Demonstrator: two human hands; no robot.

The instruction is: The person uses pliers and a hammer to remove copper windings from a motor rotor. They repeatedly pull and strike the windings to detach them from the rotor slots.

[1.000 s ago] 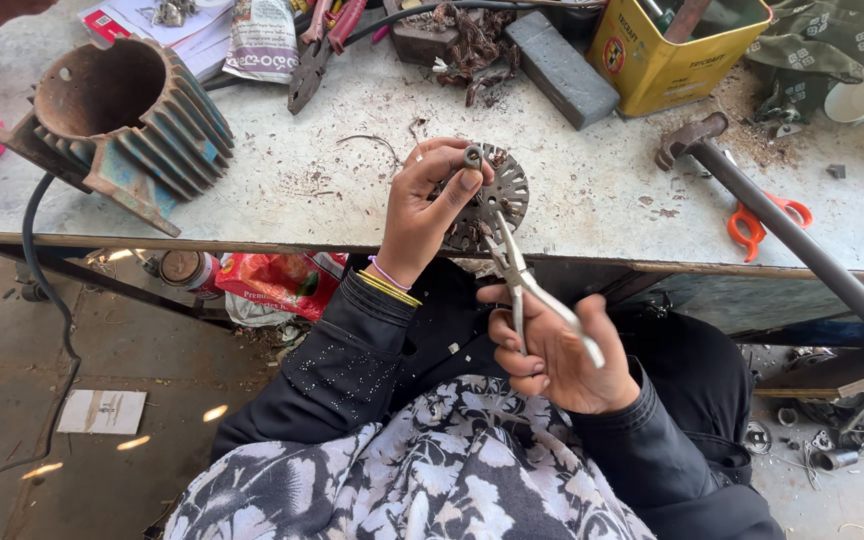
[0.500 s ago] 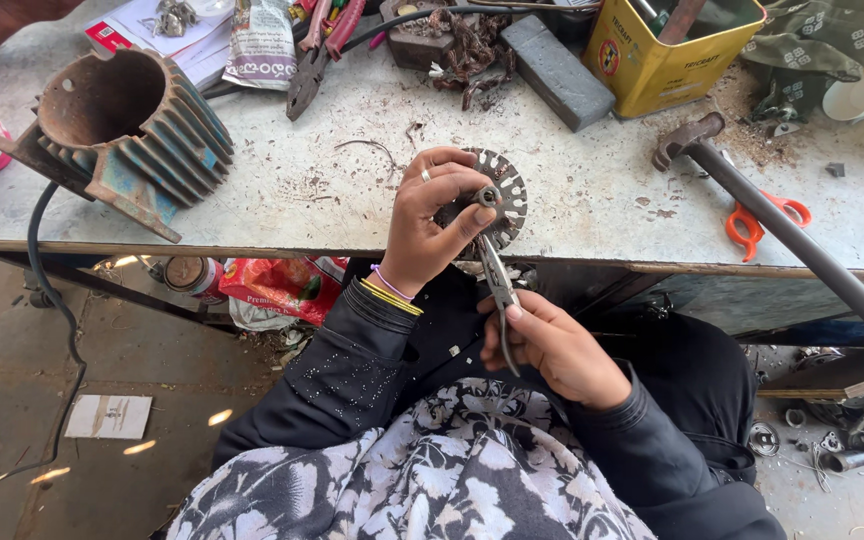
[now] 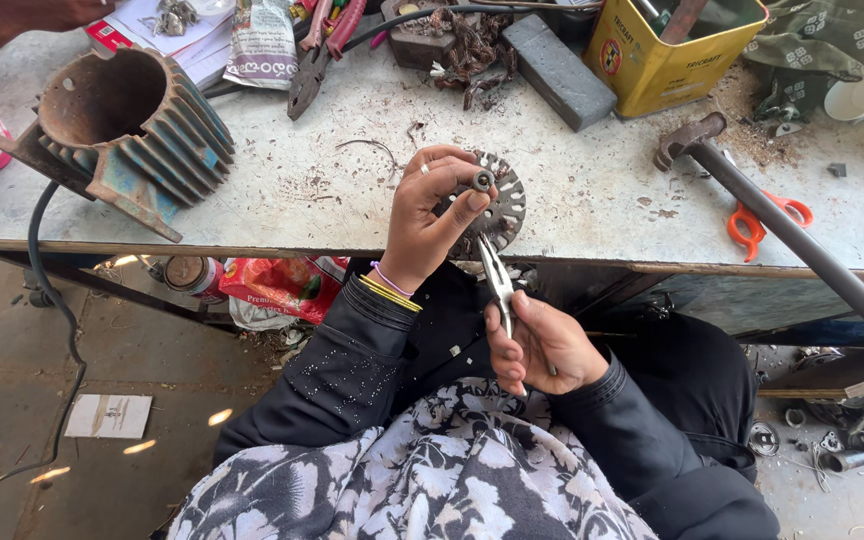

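Observation:
My left hand [image 3: 430,212] grips a round, slotted metal disc with a short central shaft [image 3: 500,205], holding it upright just above the front edge of the worn white workbench [image 3: 302,185]. My right hand [image 3: 540,345] is closed around the handles of thin metal pliers [image 3: 497,280], whose tips point up at the lower rim of the disc. Both hands are over my lap, in dark sleeves.
A rusty finned motor housing [image 3: 117,130] sits at the bench's left. A hammer with a long grey handle [image 3: 772,225], orange scissors [image 3: 767,220], a yellow tin [image 3: 672,50], a grey block [image 3: 557,70] and red-handled pliers [image 3: 322,50] lie further back. Metal scraps [image 3: 852,430] litter the floor at right.
My right hand with the pliers has dropped lower and shifted slightly left, the tips now at the disc's lower edge. My left hand has turned the disc a little.

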